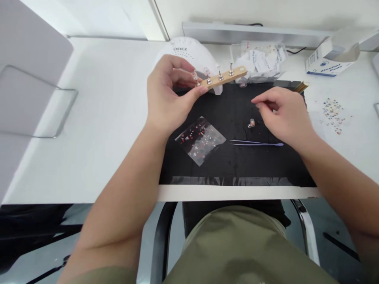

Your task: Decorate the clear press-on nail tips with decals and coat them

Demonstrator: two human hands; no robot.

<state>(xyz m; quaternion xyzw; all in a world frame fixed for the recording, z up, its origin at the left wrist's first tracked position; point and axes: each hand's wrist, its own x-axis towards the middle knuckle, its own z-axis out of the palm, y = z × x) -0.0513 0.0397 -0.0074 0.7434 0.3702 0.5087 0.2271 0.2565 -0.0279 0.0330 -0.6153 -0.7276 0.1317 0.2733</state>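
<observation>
The left hand point(170, 92) is clamped on a wooden bar point(225, 78), thumb in front and fingers behind, near one end; the rest of the bar slants out to the right of that grip. Four metal posts point(220, 75) stand along it, and the two nearest the thumb carry clear pieces. The right hand point(282, 112) hovers well apart from the bar, its thumb and forefinger close together; whether they meet or pinch anything small cannot be told. Just below those fingertips, a clear tip on a small metal base lies on the black mat point(237, 167), with purple tweezers point(256, 143) nearer the body. Below the left grip lies a clear sheet point(200, 141) with red and pale flecks. Beyond the left fingers sits a white domed device point(189, 51) marked OEIEZ, and past the bar's free end a bag of packets point(263, 61). Right of the right hand, tiny coloured pieces point(333, 108) are scattered, with an Alcohol Pads box point(327, 61) farther back.
</observation>
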